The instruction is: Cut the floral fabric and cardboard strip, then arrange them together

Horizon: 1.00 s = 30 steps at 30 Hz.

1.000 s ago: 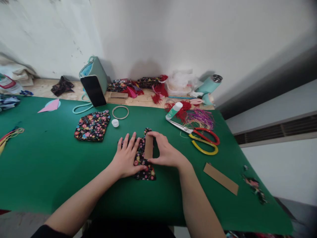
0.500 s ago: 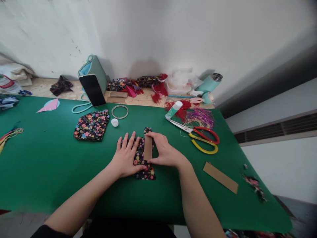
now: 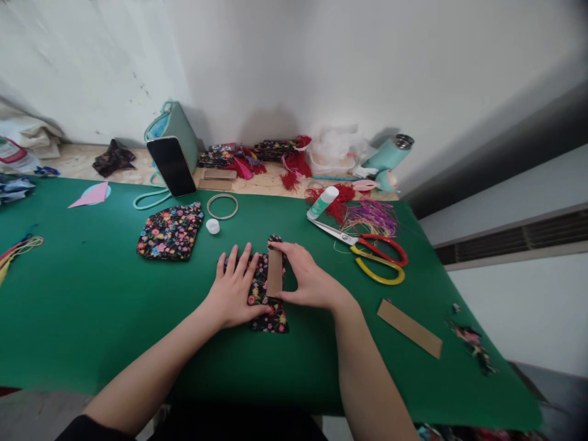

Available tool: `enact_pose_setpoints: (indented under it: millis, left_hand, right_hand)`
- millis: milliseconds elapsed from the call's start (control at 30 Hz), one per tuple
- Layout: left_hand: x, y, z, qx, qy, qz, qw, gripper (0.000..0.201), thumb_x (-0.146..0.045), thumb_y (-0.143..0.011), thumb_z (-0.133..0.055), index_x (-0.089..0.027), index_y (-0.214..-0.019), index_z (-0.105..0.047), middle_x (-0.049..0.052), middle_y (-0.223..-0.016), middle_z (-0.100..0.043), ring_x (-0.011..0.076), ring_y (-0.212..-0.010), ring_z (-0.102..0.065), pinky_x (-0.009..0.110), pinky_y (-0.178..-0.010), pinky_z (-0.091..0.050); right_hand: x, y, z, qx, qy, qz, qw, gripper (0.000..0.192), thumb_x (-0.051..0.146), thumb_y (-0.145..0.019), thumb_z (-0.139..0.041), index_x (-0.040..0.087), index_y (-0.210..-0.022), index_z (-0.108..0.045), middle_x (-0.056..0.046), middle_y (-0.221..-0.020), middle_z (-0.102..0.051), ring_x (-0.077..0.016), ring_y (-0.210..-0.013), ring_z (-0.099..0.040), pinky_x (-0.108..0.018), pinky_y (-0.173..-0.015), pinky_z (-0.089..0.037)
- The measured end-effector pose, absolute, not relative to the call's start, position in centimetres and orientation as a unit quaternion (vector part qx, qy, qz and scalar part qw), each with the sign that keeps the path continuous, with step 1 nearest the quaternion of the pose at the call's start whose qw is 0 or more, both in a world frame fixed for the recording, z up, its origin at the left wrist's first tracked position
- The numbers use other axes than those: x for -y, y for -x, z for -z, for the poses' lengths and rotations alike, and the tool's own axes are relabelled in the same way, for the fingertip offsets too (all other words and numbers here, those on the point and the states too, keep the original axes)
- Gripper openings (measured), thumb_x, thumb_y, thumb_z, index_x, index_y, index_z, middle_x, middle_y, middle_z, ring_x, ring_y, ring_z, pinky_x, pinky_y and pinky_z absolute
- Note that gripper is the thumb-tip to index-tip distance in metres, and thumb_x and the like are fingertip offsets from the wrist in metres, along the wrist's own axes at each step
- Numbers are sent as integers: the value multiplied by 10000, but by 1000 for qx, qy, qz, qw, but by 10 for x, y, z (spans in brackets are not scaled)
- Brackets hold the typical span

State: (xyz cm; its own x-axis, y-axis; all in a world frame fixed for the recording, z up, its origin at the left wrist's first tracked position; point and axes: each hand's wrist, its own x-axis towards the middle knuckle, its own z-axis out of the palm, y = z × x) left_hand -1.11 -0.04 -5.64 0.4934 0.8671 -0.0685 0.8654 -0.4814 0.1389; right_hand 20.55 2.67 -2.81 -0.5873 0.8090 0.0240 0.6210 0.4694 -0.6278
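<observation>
A black floral fabric piece (image 3: 271,320) lies on the green table, with a small brown cardboard strip (image 3: 274,274) on its right part. My left hand (image 3: 233,293) rests flat on the fabric with its fingers spread, covering the fabric's left side. Thumb and fingers of my right hand (image 3: 307,278) grip the cardboard strip at its near and far ends. A second, longer cardboard strip (image 3: 410,329) lies to the right of my right hand.
Scissors (image 3: 367,245) with red and yellow handles lie beside a glue stick (image 3: 323,203). Behind my left hand are a floral fabric stack (image 3: 169,233), a white cap (image 3: 212,226) and a ring (image 3: 222,207). A phone (image 3: 172,166) leans against a pouch (image 3: 184,125) near the wall.
Almost nothing differs. My right wrist has shifted very slightly to the right, while the fingers stay at the cardboard strip and my left hand stays flat on the fabric.
</observation>
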Motion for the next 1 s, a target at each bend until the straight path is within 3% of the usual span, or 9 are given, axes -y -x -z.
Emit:
enact_pose_setpoints:
  millis: [267,1000]
  left_hand:
    - [1,11,56,-506,-859,-1,82,1083,-793,-695,-486,-119,-1499,-216,154,-1584,-80,403,-1437,-56,544,-1125,-31]
    - [0,10,58,-503,-860,-17,82,1085,-814,-699,-441,-110,-1496,-225,159,-1582,-115,408,-1430,-86,546,-1125,-35]
  right_hand:
    - [-25,-204,31,850,429,-274,136,1009,312,-657,-783,264,-1463,-176,-146,-1438,-373,-336,-1350,-321,-549,-1106,-284]
    - [-25,-201,33,859,410,-274,136,995,268,-664,-742,212,-1474,-166,-165,-1444,-372,-321,-1367,-312,-546,-1139,-242]
